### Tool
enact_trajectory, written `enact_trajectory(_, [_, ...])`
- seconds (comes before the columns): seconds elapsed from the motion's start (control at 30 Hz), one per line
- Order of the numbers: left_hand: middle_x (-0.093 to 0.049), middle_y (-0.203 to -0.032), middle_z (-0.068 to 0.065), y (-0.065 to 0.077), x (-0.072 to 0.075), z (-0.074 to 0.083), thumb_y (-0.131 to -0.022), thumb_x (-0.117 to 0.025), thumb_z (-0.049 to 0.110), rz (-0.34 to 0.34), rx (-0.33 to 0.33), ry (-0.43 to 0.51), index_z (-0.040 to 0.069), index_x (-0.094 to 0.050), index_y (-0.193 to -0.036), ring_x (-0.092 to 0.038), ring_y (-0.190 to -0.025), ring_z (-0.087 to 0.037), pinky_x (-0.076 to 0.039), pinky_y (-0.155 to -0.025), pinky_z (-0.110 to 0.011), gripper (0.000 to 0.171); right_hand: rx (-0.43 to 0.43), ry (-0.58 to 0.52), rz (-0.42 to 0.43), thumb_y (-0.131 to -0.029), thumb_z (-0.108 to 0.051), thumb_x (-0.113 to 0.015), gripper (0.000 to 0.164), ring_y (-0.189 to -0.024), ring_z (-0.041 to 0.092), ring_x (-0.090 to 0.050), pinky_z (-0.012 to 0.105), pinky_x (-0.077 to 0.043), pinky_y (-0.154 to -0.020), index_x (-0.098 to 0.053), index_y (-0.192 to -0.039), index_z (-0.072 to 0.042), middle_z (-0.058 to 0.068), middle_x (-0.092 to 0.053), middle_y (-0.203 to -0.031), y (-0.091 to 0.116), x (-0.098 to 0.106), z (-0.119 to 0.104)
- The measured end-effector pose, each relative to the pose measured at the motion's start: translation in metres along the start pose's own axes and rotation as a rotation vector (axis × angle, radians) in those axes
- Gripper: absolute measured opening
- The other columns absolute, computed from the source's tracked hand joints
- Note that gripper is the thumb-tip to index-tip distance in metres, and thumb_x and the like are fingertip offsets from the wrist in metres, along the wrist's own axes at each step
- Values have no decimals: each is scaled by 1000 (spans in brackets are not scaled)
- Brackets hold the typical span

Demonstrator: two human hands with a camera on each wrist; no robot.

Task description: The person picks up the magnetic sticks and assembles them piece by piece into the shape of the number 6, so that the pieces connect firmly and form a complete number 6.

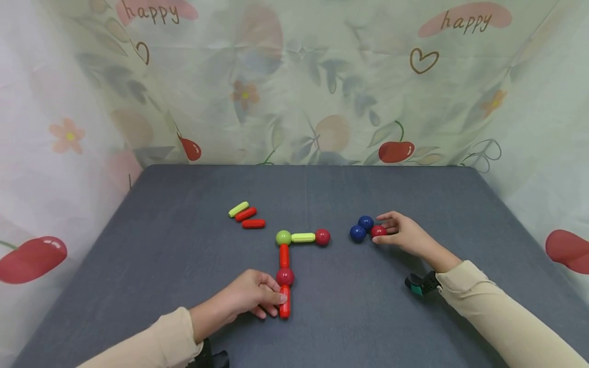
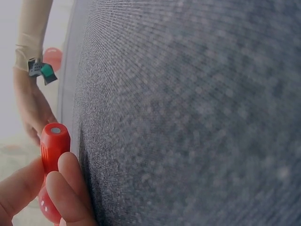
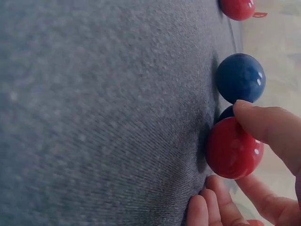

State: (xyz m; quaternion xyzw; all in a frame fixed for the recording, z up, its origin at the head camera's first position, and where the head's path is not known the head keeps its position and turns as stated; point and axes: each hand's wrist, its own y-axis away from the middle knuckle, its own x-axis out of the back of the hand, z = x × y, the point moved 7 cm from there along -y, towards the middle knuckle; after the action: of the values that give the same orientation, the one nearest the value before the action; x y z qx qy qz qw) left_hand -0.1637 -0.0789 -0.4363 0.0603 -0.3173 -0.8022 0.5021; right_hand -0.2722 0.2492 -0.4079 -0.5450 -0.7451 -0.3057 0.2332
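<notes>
My left hand point(image 1: 250, 294) pinches a red magnetic rod point(image 1: 285, 305) between thumb and fingers. In the left wrist view a small metal disc shows in the free end of that rod point(image 2: 55, 141). Its other end meets a red ball point(image 1: 285, 276). From there a second red rod point(image 1: 284, 255) runs to a green ball point(image 1: 283, 237), then a yellow-green rod point(image 1: 303, 237) leads right to another red ball point(image 1: 322, 236). On the right, my right hand point(image 1: 401, 234) holds a loose red ball point(image 3: 234, 148) between thumb and fingers, close beside two blue balls point(image 1: 358, 233).
Behind the joined pieces, to the left, lie two red rods point(image 1: 253, 224) and one yellow-green rod point(image 1: 238, 209). Everything rests on a dark grey cloth-covered table point(image 1: 184, 245). A patterned curtain point(image 1: 303, 82) hangs along its back and sides.
</notes>
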Motion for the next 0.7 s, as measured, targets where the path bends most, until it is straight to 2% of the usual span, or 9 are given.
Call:
enact_trajectory(0.2, [-68,-72,0,1,0,1,-84,-75,16,-1,-9,1,3,-65,-93,-62,-59,-10,-50,-52,-23,19,2,21,-17,-84,-24,-76,56,-103,31,-59,31,-49,-76,-52,-126,4,25,-60,-117,-3,1,-2])
enact_trajectory(0.4, [-69,-72,0,0,0,0,-83,-76,17,5,-6,-3,4,-65,-93,-63,-59,-10,-51,-52,-24,20,-4,18,-29,-83,-23,-77,48,-88,20,-57,29,-44,-70,-58,-119,3,14,-65,-103,-2,1,-3])
enact_trajectory(0.7, [-69,-72,0,0,0,-1,-83,-76,17,7,-10,-5,4,-64,-93,-62,-58,-10,-51,-52,-24,20,-50,9,-37,-86,-24,-73,41,-87,17,-56,29,-46,-72,-60,-117,0,10,-65,-100,6,8,-11])
